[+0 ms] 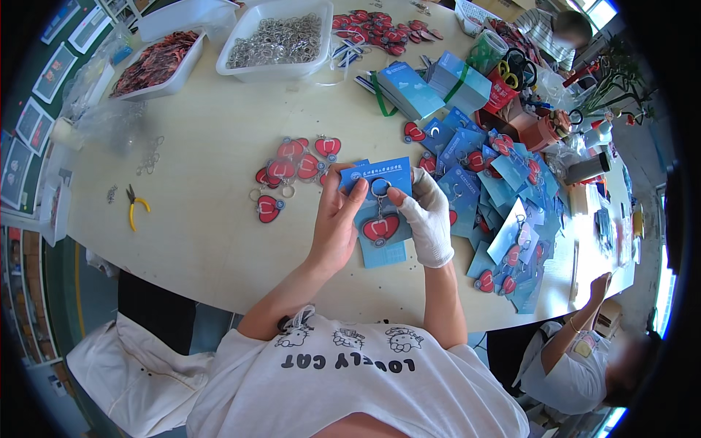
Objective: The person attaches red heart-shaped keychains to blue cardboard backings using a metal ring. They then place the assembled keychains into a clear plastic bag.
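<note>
I take all clock bearings from the blue card [367,205], which is held up over the table [219,255] in front of the wearer's chest. The left hand [336,225], bare, is pinched on the card's left edge, thumb on its face. The right hand [432,230], in a white glove, grips the right edge, with its thumb tip against the key ring [380,179]. The two hands are apart, the card between them. The red heart charm [380,230] hangs from the ring by a short chain, in front of the card.

Loose heart charms [281,168] lie in a cluster near ten o'clock. Well apart, at nine, I note yellow-handled pliers [133,201]. A heap of cards [461,193], many bearing charms, spreads at three. Banded card stacks [460,79] sit at one. A white tub [274,71] of metal rings stands at eleven. A co-worker [573,372] is at four.
</note>
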